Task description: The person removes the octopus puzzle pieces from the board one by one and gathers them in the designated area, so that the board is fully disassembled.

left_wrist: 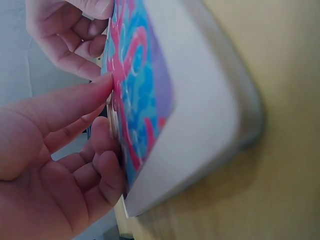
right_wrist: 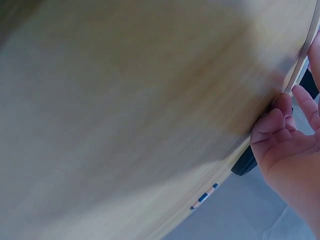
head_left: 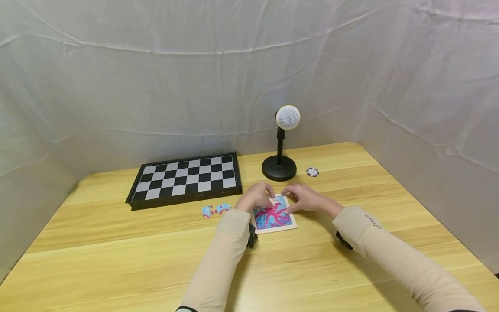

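A framed jigsaw puzzle with a pink octopus on blue and purple lies on the table, its pale border around the picture. At its far left part, my left hand holds the puzzle: the thumb touches the picture and the other fingers curl at the edge. My right hand holds the right side, thumb on the picture near the right border and index finger at the far edge. In the right wrist view the right hand's curled fingers sit low by the frame edge. Fingers hide part of the picture's top.
Loose jigsaw pieces lie left of the left hand. Behind them is a black-and-white chessboard. A round white microphone on a black stand stands behind the puzzle, with a poker chip to its right. Grey cloth surrounds the table.
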The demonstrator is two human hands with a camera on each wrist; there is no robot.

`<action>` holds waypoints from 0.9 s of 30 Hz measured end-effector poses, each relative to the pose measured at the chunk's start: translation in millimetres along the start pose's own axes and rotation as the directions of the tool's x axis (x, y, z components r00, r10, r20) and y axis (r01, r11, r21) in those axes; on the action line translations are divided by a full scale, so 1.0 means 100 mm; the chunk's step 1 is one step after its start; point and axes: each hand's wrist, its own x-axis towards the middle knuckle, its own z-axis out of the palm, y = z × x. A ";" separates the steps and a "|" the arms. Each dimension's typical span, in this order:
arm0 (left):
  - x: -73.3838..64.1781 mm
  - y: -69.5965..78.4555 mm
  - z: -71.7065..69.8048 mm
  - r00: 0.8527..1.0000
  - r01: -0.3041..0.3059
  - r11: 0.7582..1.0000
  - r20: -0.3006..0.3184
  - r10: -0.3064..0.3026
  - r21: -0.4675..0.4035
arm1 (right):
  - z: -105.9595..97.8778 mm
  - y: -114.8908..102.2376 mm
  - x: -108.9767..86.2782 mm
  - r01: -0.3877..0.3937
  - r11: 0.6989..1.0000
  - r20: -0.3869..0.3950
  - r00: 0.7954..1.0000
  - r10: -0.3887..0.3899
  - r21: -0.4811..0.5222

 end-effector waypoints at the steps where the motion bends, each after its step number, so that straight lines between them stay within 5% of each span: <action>1: 0.00 0.00 0.00 1.000 -0.004 1.000 -0.003 0.004 -0.001 | 0.00 0.00 0.01 -0.009 1.000 0.000 1.000 0.009 -0.007; 11: -0.02 0.00 -0.01 0.999 -0.024 0.998 -0.039 0.022 -0.061 | 0.00 -0.02 0.03 -0.023 0.999 0.005 1.000 0.024 -0.032; 27: -0.03 -0.05 -0.01 0.980 -0.144 0.976 -0.161 0.118 -0.166 | 0.03 0.01 0.03 -0.027 0.999 -0.003 1.000 0.027 -0.026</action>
